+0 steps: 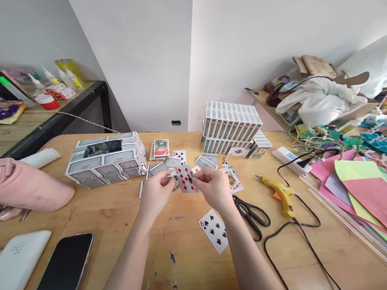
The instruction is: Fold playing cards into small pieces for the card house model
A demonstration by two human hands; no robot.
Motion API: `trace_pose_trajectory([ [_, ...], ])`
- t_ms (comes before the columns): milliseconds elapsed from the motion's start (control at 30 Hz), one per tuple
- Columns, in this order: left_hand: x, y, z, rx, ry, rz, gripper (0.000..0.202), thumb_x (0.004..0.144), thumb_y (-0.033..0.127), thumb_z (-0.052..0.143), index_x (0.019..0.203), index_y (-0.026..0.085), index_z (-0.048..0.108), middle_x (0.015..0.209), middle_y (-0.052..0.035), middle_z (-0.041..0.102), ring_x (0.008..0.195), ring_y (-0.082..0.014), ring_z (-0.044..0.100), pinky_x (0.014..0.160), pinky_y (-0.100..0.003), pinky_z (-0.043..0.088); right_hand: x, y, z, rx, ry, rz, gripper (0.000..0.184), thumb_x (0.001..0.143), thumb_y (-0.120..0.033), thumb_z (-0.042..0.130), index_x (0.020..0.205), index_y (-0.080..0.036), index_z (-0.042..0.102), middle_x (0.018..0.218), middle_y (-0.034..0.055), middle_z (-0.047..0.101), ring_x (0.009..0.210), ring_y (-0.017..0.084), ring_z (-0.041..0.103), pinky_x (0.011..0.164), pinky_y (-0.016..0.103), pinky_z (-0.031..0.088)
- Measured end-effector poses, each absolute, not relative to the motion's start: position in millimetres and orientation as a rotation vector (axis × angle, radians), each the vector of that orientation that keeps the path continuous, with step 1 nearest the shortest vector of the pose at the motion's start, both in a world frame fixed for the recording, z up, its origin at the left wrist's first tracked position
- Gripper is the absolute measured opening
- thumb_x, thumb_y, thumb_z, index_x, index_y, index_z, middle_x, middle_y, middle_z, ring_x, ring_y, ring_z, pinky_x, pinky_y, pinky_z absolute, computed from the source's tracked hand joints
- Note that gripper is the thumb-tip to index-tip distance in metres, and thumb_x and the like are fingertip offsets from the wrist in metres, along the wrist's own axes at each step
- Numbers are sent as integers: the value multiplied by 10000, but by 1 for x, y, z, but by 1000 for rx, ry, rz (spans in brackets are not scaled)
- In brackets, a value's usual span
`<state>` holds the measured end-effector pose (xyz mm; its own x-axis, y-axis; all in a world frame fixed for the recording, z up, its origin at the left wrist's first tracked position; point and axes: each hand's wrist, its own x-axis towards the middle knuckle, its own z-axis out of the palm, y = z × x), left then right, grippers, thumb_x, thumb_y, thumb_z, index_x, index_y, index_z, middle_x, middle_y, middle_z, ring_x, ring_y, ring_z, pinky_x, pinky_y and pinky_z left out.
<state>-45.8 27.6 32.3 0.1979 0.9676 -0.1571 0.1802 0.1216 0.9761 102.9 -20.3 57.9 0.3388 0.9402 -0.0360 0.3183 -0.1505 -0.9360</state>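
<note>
Between my two hands I hold a nine of diamonds playing card (184, 178) face up over the table. The fingers of my left hand (159, 189) pinch its left edge, where part of another card shows behind it. My right hand (211, 186) pinches the right edge. Loose playing cards (206, 162) lie scattered just beyond my fingers, some face down. A six of spades (215, 231) rests beside my right forearm. Black-handled scissors (252, 214) lie to the right of my right wrist, near a face card (233, 180).
A box covered in cards (107, 160) stands at the back left; stacked card packs (230, 123) stand back right. A yellow glue gun (281, 193) with its cord lies right. A pink tumbler (21, 185), a phone (60, 274) and a white power bank (19, 268) occupy the left.
</note>
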Motion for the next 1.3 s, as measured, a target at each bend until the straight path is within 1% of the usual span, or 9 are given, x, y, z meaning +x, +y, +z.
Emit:
trace_pose_trajectory([
  [100,-48,28,34,1376,1244,850,305,717,335,573,950,165,670,860,-48,717,768,-200,661,682,-287,521,108,-20,57,-1625,-1138,912,77,642,-221,572,611,-181,631,600,19,665,554,157,596,510,234,422],
  [267,-44,23,36,1484,1293,872,291,745,327,540,941,164,678,869,-58,718,788,-211,662,692,-281,504,108,-22,56,-1620,-1217,944,76,655,-208,559,639,-190,631,615,15,663,560,152,584,518,234,411],
  [500,-40,20,33,1611,1402,873,287,770,354,500,891,172,686,837,-55,723,748,-213,664,652,-270,481,95,-28,63,-1885,-1653,372,183,697,-123,485,557,-195,577,554,3,607,518,124,482,501,228,279],
  [600,-42,21,32,1633,1378,858,315,779,380,490,923,178,684,807,-46,724,730,-206,663,633,-257,473,96,-28,62,-1896,-1693,305,182,709,-123,483,575,-201,577,573,-2,609,522,119,470,496,223,257],
  [733,-43,22,35,1678,1399,829,338,788,404,473,900,168,688,762,-51,722,698,-203,660,597,-247,460,99,-27,61,-1911,-1617,412,143,704,-142,518,602,-208,595,585,-9,632,530,116,496,501,209,272],
  [900,-41,20,37,1749,1561,894,278,779,367,480,810,179,683,725,-39,716,681,-196,658,587,-244,446,86,-27,57,-1890,-1670,297,168,712,-131,497,591,-205,588,591,-1,637,543,125,519,510,213,287],
  [1100,-41,22,40,1598,1411,961,307,780,336,486,957,162,666,875,-56,719,767,-190,665,648,-251,492,92,-22,53,-1801,-1439,480,144,719,-168,512,625,-207,614,614,-6,661,569,131,581,546,201,378],
  [1200,-40,20,42,1630,1438,940,281,771,329,500,895,157,684,836,-55,721,723,-187,662,636,-254,495,99,-22,53,-1787,-1377,562,130,700,-165,526,616,-204,617,593,-12,659,557,133,589,547,203,396],
  [1300,-40,18,42,1706,1522,959,249,768,330,504,814,165,686,748,-39,718,681,-182,659,604,-245,483,95,-24,54,-1801,-1466,461,144,700,-154,516,608,-203,615,594,-6,659,556,136,581,544,210,387],
])
